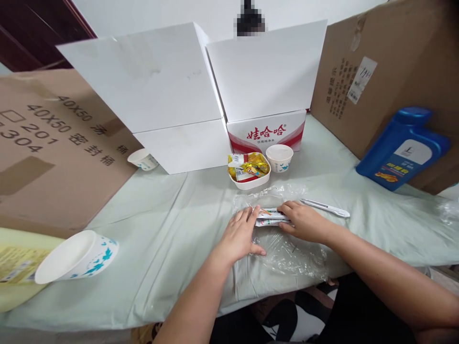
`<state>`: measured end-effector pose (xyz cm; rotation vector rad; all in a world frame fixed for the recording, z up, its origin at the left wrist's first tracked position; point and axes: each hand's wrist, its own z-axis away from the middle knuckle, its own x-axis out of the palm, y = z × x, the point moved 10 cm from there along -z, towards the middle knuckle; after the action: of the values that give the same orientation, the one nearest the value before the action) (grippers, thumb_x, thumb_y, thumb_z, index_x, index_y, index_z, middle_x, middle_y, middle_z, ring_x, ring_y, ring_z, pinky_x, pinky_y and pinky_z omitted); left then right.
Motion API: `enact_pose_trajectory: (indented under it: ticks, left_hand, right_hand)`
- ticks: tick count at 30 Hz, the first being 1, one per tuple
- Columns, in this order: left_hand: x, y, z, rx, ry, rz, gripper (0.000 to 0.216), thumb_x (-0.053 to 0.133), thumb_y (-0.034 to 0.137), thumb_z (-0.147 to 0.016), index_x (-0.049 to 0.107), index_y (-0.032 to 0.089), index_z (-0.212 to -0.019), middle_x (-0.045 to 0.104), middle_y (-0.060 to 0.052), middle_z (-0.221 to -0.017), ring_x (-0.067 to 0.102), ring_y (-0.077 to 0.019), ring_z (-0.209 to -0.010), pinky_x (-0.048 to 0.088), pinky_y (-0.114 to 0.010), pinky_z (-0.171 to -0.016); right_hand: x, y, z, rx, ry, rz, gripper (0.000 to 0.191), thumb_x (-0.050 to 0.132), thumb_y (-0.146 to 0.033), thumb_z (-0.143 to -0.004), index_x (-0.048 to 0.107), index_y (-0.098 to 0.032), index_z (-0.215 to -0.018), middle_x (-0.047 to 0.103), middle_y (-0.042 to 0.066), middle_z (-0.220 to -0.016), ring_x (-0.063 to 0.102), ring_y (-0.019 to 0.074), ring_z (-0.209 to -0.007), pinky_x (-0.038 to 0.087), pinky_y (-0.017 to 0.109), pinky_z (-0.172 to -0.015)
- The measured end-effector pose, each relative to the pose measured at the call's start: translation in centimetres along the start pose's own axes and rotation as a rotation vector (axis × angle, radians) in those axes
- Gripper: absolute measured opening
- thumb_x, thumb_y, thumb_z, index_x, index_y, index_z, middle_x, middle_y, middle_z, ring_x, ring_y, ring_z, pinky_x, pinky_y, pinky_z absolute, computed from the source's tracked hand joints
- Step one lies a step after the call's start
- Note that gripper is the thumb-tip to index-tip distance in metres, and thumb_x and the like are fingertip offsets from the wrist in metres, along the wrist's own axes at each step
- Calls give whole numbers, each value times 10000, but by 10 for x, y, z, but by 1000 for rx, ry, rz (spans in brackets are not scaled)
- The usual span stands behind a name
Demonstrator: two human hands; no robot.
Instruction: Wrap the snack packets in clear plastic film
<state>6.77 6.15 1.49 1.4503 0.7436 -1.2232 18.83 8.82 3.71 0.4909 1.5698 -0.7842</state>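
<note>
A small stack of white printed packets (pixel 270 215) lies on a crumpled clear plastic bag (pixel 283 253) in front of me. My left hand (pixel 238 234) touches their left end with its fingers stretched out; its thumb is apart, over the plastic. At the right end, my right hand (pixel 303 222) grips the packets, fingers on top and thumb along the near side. The fingers hide part of the print. Just beyond the right hand lies a white pen-like utility knife (pixel 325 208), touched by neither hand.
Behind the packets stand a white tub of yellow-wrapped snacks (pixel 251 181) and a paper bowl (pixel 279 158). Farther back are white boxes (pixel 267 131). A blue bottle (pixel 401 150) leans at right near a brown carton (pixel 373 91). Another paper bowl (pixel 98 255) tilts at left.
</note>
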Motion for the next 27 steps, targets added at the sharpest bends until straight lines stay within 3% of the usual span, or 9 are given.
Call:
enact_pose_trajectory:
  ticks: [4,9,15,18,22,24,25,27]
  left_hand:
    - [1,-3,-1,-28,-20,13,1291,910,434,-471,183,226,-1517,374,-197,-1501,353,-396,-1372,347,-511,-1077]
    - [-1,-3,0,-5,2,18,1313,899,456,-471,150,212,-1522,372,-193,-1503,376,-387,-1360,339,-498,-1082]
    - [1,-5,0,-3,6,-9,1229,868,510,-504,223,187,-1499,416,-206,-1474,403,-397,-1336,359,-494,-1059]
    - [0,-2,0,5,0,-14,1175,864,515,-507,293,175,-1476,417,-200,-1477,409,-396,-1329,358,-495,-1067]
    - [-1,0,0,-25,-34,-7,1179,881,474,-489,318,151,-1473,411,-190,-1484,374,-387,-1349,341,-482,-1094]
    - [-1,0,0,-26,-43,4,1170,885,464,-482,339,146,-1467,412,-183,-1482,373,-385,-1347,341,-481,-1099]
    - [-2,1,0,-22,-43,10,1163,886,463,-479,350,150,-1463,413,-180,-1482,375,-386,-1344,340,-486,-1099]
    - [-2,0,0,-9,-41,17,1148,889,467,-475,372,168,-1455,410,-177,-1485,378,-390,-1341,336,-501,-1100]
  right_hand:
    - [5,-17,-6,-41,29,200,424,601,-356,-865,564,-80,-1184,600,193,-1160,562,322,-1067,471,402,-867]
    - [4,-12,-11,-107,-62,299,554,500,-76,-833,403,-99,-1378,661,141,-1021,637,253,-879,476,329,-710]
    - [-11,10,-16,-152,-50,269,272,516,-151,-826,592,-132,-1086,655,141,-1031,618,259,-922,452,317,-708]
    - [-44,22,-22,-149,47,90,323,460,-152,-840,571,-150,-1144,685,99,-987,627,211,-835,442,293,-720]
    - [-120,57,-48,27,444,-107,371,397,-255,-906,507,-148,-1243,674,112,-1076,615,226,-859,452,301,-724]
    - [-143,72,-73,131,565,-146,414,344,-287,-944,442,-148,-1321,651,124,-1160,608,250,-941,461,319,-767]
    - [-146,76,-89,166,559,-155,427,333,-289,-952,420,-144,-1345,644,130,-1184,602,262,-985,462,329,-795]
    - [-136,79,-128,217,421,-143,459,337,-282,-958,381,-136,-1391,608,153,-1262,575,289,-1082,450,362,-858]
